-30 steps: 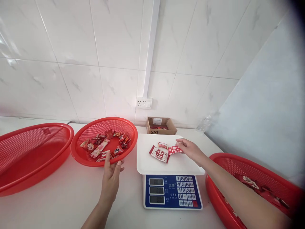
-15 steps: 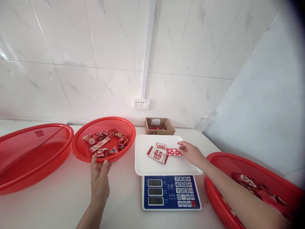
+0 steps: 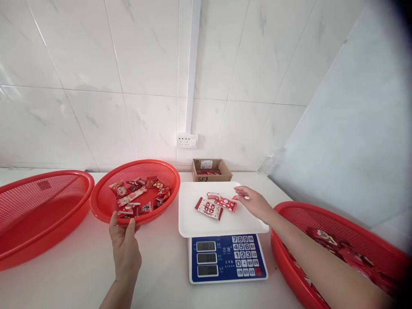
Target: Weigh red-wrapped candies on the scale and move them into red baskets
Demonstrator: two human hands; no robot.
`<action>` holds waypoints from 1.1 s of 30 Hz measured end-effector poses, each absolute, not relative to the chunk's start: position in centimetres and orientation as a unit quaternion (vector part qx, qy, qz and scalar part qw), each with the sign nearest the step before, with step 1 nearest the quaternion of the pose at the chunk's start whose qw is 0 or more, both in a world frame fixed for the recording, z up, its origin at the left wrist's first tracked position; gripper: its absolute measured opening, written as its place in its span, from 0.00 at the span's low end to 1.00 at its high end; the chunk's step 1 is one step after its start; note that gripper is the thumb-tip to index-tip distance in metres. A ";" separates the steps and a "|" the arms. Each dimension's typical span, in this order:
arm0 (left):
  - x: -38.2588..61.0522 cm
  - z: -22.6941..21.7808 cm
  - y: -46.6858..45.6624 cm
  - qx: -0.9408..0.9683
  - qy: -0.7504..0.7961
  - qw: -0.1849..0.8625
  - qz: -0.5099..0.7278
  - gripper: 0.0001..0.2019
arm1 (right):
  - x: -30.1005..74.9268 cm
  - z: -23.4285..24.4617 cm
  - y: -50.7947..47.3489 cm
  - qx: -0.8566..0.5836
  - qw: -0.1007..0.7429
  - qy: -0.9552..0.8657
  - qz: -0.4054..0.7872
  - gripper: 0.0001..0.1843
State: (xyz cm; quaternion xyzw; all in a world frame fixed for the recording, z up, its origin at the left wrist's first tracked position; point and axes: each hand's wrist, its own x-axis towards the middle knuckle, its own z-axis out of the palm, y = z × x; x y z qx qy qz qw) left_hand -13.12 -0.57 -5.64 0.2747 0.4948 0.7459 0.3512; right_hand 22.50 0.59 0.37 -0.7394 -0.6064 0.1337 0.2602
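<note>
My left hand (image 3: 125,249) is closed at the near rim of a red perforated basket (image 3: 96,205), fingers over the edge and thumb against the outside. Several wrapped snacks (image 3: 131,196) lie in that basket. Above the white scale tray (image 3: 189,227), my right hand (image 3: 254,204) has its fingertips pinched at a small pink-red wrapped candy (image 3: 236,198), mostly hidden by the fingers. Left of it on the tray lie a red polka-dot packet (image 3: 226,203), a larger cream-and-red packet (image 3: 209,208) and a small red-and-white packet (image 3: 213,195).
The scale's blue keypad panel (image 3: 228,259) faces me. Another red basket (image 3: 48,182) stands at far left. A third basket (image 3: 280,244), holding red packets (image 3: 341,251), is under my right forearm. A cardboard box (image 3: 212,177) and clear plastic (image 3: 267,164) sit by the wall.
My left hand has moved left along the basket's rim. The polka-dot packet has left my right fingertips and lies further left, against the cream packet. The scale's top reading has changed.
</note>
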 end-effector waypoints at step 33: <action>-10.5 -6.2 -3.1 0.506 0.525 0.390 0.562 0.25 | 25.8 3.0 -6.0 -0.709 0.194 -0.668 0.114 0.27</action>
